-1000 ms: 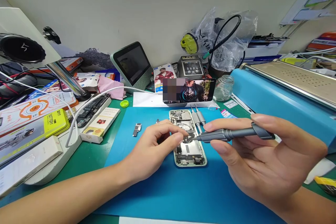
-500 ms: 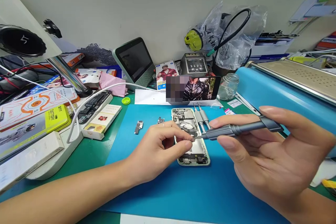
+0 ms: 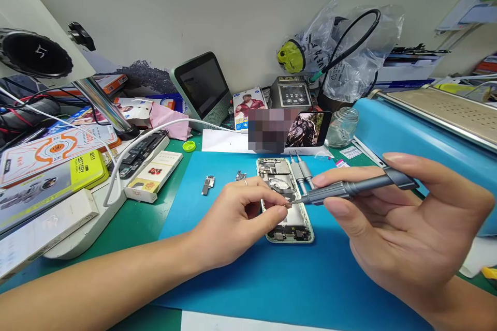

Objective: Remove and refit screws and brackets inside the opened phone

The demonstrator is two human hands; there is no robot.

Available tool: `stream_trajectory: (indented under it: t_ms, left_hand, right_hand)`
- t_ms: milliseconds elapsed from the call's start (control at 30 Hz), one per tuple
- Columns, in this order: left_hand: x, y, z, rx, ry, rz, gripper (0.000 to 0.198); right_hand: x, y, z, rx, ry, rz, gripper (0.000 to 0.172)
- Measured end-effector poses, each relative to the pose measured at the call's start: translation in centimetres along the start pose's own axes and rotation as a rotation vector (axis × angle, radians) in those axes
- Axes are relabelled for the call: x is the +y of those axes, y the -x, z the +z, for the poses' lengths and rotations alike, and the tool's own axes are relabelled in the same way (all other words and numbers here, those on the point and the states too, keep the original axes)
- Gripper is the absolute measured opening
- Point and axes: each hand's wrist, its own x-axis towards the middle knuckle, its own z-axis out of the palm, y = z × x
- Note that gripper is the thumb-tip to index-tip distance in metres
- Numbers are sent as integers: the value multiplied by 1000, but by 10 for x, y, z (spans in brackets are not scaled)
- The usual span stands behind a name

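Observation:
My right hand [image 3: 404,232] is closed on a dark grey screwdriver [image 3: 345,190], its tip pointing left. Thumb and forefinger of my left hand [image 3: 248,212] pinch a tiny part at the screwdriver's tip, too small to name. Both hands are above an opened smartphone [image 3: 297,232] with its inner parts showing; my left fingers hide some of it. Two more screwdrivers [image 3: 300,173] lie along the phone's right side. A small circuit board [image 3: 208,185] rests on the blue mat [image 3: 248,289] to the left, and another small board [image 3: 240,176] lies partly behind my left hand.
A phone playing a video [image 3: 308,129] stands behind the mat, near a glass jar [image 3: 344,126]. At left are boxes [image 3: 155,173], a white cable [image 3: 155,126] and a microscope stand [image 3: 103,106]. A blue machine [image 3: 419,139] occupies the right side.
The whole view has shifted slightly, with the scene a little further right. Both hands keep their grips, and the screwdriver tip stays at the left fingertips.

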Motion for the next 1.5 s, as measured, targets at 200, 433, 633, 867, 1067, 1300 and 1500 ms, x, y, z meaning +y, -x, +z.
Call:
stream_trajectory:
  t_ms: [200,433,633,867,1067,1300,1500]
  left_hand:
    - [0,-1,0,3,-10,4,14]
    - [0,0,0,8,-10,17,12]
    - [1,-1,0,21,-7,9,12]
    - [0,1,0,21,-13,14,9]
    - [-2,0,0,22,-28,42,8]
    - [-1,2,1,45,-50,111,7]
    - [-3,2,2,61,-83,187,8]
  right_hand:
    - [0,-3,1,-55,-79,-2,75]
    - [-1,-4,2,-47,-49,6,73]
    - [0,-3,1,-57,-62,9,72]
    - [1,-4,1,-65,-79,18,72]
    - [0,-2,1,-72,-78,18,74]
    - [0,-3,2,-71,-78,56,72]
    - [-1,-2,2,-53,-109,86,70]
